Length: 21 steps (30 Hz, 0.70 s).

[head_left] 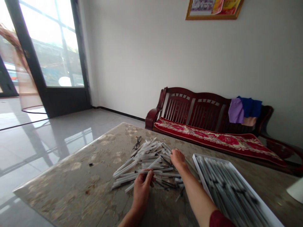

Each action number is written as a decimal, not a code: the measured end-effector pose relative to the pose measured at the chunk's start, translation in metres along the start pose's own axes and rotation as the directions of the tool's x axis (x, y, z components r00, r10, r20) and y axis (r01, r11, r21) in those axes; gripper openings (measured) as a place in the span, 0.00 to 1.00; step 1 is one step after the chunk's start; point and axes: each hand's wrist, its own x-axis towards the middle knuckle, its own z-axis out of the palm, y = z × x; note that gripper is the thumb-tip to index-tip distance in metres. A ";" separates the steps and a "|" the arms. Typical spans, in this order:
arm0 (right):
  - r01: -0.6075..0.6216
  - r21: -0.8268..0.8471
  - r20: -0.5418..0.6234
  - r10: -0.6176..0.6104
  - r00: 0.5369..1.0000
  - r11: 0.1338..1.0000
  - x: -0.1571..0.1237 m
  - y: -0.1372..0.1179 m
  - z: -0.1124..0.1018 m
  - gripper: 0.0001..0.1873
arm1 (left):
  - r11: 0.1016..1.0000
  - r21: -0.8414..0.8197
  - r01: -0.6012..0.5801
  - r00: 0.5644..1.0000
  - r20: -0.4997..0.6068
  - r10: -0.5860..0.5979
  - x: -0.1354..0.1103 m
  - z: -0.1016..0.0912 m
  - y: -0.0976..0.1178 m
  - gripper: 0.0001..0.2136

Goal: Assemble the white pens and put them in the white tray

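Our left hand (141,192) and right hand (178,158) are at a loose heap of white pens (146,164), which lies on the worktop (59,176) directly under and between the fingers. The left fingers are clenched over a few pens at the heap's near edge. The right fingers curl down against its far right side and hide what lies beneath them, so we cannot tell whether they grip anything. The pens cross one another at many angles, with their black parts showing mostly near the right fingers. Ahead of the left fingers, just past the heap, lie folded glasses (136,142). To the right of the right fingers, a white tray (202,178) sits packed with pens in close rows, and a dark red sleeve (219,219) shows on the arm beside it. Well ahead of the fingers stands a wooden bench (189,107) with a red cushion (213,135) and cloths (243,108) on it. Far to their left are a glass door (54,56) and a shiny tiled floor (47,142).
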 end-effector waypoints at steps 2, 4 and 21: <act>0.013 -0.004 -0.005 -0.013 1.000 1.000 0.000 -0.002 0.001 0.04 | 0.998 -0.047 0.049 0.999 -0.019 -0.050 0.003 0.000 0.003 0.22; 0.038 0.008 -0.027 -0.038 0.999 0.999 -0.005 -0.002 -0.003 0.06 | 0.993 -0.086 0.086 0.996 -0.031 -0.089 0.006 0.000 0.005 0.22; 0.438 0.542 -0.352 -0.280 0.893 0.717 -0.135 -0.007 -0.019 0.12 | 0.972 -0.157 0.175 0.984 0.052 -0.169 -0.003 0.002 0.014 0.21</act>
